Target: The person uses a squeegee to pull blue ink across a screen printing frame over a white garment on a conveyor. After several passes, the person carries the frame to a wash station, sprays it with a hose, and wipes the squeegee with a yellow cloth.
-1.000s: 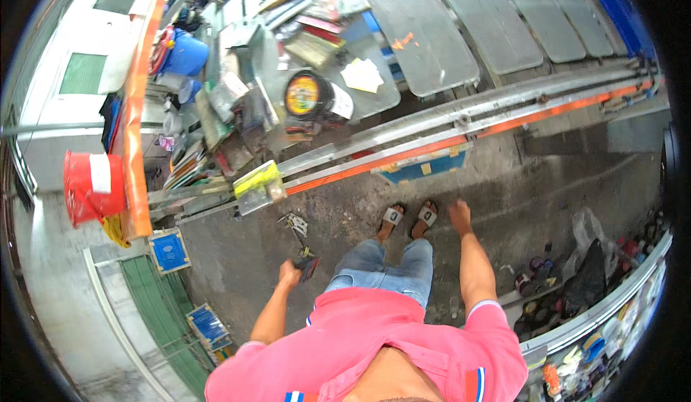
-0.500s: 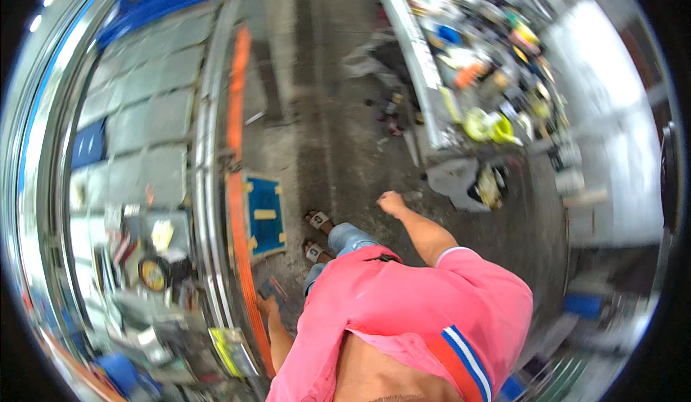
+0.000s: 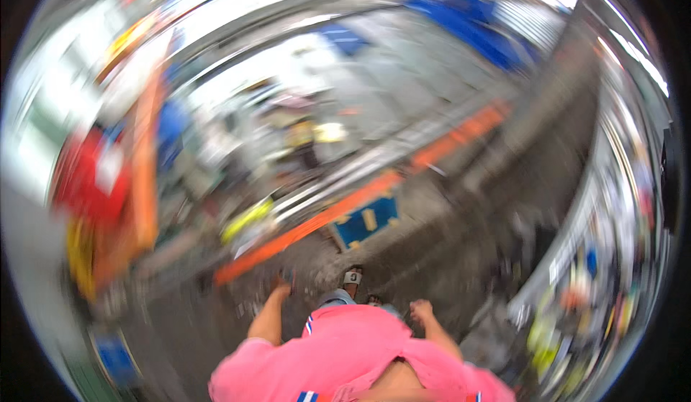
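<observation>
My left hand (image 3: 281,285) hangs at my left side, below the orange edge (image 3: 309,223) of a long table. A small dark thing shows at its fingers, too blurred to name. My right hand (image 3: 420,310) is at my right side, its fingers curled in, with nothing seen in it. Nearest to both hands, a blue framed panel (image 3: 358,223) with pale tape patches leans low against the table. My feet in sandals (image 3: 353,277) stand just below this panel.
The long table holds grey panels (image 3: 389,78), tools and a yellow-green pack (image 3: 247,220). A cluttered bench (image 3: 529,287) stands at the right. On the left are an orange beam (image 3: 147,164), a red object (image 3: 90,175) and another blue framed panel (image 3: 115,357) near the floor.
My body has turned left, so the table now runs across the front and the cluttered bench has slid to the right edge. Both hands stay low at my sides.
</observation>
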Action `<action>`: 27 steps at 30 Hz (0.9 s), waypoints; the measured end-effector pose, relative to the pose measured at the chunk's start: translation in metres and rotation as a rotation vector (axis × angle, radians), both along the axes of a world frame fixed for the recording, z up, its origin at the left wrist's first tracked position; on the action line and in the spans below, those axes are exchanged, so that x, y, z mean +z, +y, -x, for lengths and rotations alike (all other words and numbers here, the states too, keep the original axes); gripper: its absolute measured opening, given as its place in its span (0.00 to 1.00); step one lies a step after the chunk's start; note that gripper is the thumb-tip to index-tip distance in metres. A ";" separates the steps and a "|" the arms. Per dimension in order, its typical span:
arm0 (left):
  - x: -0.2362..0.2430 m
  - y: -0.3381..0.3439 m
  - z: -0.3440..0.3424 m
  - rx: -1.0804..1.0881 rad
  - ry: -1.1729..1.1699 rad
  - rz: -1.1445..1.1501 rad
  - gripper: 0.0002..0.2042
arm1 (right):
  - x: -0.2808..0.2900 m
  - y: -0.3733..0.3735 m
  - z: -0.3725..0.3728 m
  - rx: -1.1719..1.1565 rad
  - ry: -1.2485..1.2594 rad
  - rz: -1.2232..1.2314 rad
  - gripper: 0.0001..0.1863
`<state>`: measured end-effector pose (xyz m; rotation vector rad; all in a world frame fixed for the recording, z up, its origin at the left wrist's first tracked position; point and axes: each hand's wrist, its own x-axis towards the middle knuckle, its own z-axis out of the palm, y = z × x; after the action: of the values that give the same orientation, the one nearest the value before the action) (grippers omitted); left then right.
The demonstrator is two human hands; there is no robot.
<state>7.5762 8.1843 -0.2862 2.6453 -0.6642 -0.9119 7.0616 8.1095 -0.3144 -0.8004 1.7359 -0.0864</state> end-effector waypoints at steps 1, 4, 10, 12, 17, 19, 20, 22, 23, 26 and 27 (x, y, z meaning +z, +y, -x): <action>-0.034 0.067 -0.051 0.090 -0.085 0.014 0.33 | -0.011 -0.023 -0.035 0.136 -0.114 0.051 0.10; 0.029 0.078 0.034 0.100 -0.027 -0.153 0.27 | -0.018 -0.060 0.014 0.124 -0.112 0.153 0.09; 0.056 0.306 0.127 0.803 0.035 -0.302 0.16 | 0.054 -0.096 -0.101 0.502 -0.252 0.273 0.10; 0.038 0.401 0.158 0.917 -0.002 -0.445 0.16 | 0.061 -0.096 -0.164 0.683 -0.507 0.292 0.12; 0.006 0.474 0.208 1.323 -0.049 -0.488 0.16 | 0.205 -0.039 -0.332 0.971 -0.759 0.493 0.17; -0.018 0.518 0.214 1.284 -0.035 -0.503 0.15 | 0.280 0.009 -0.404 1.163 -0.888 0.584 0.14; -0.033 0.539 0.207 1.179 0.017 -0.504 0.15 | 0.306 0.029 -0.439 1.247 -0.962 0.719 0.12; -0.041 0.575 0.183 1.208 0.003 -0.456 0.15 | 0.375 0.077 -0.507 1.247 -1.086 0.912 0.09; -0.045 0.578 0.165 1.341 -0.072 -0.380 0.15 | 0.415 0.096 -0.547 1.275 -1.126 1.122 0.09; -0.028 0.555 0.125 1.415 -0.194 -0.137 0.15 | 0.496 0.143 -0.668 1.046 -1.003 1.796 0.11; -0.009 0.540 0.112 1.374 -0.214 -0.054 0.15 | 0.508 0.142 -0.702 0.956 -0.971 1.757 0.20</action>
<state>7.4640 8.7240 -0.2953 2.3862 1.0752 -0.1988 7.7633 8.2512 0.1931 -2.1869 -0.1441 -1.1924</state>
